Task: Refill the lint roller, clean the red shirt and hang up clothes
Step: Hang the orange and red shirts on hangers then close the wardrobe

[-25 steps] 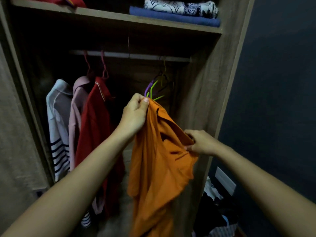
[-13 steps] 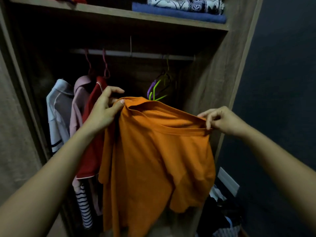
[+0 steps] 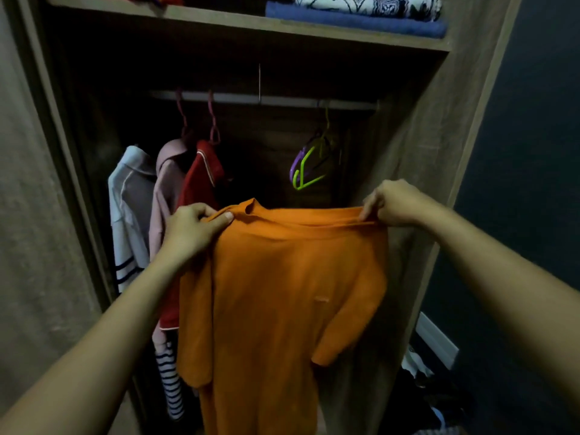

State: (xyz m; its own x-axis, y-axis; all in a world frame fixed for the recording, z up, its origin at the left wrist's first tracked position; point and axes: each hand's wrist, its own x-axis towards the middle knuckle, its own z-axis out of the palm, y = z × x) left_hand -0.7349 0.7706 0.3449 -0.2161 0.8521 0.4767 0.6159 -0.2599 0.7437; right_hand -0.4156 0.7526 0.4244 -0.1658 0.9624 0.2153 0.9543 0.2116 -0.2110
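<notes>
An orange shirt [image 3: 282, 293] hangs spread out in front of the open wardrobe, held up by its top edge. My left hand [image 3: 191, 227] pinches the left end of that edge and my right hand [image 3: 395, 202] pinches the right end. Behind it a red shirt [image 3: 204, 174] hangs from a pink hanger on the rail [image 3: 266, 98], next to a pink garment [image 3: 166, 189] and a white striped one [image 3: 131, 208]. Empty purple and green hangers [image 3: 309, 167] hang at the rail's right end. No lint roller shows.
Folded blue and patterned fabrics [image 3: 361, 14] lie on the shelf above the rail. The wardrobe's right side panel [image 3: 433, 127] stands close to my right hand. Loose clothes [image 3: 423, 387] lie on the floor at the lower right, by a dark wall.
The orange shirt went from bunched to stretched wide between both hands. My left hand moved left and down, my right hand moved up and right. The camera view shifted lower.
</notes>
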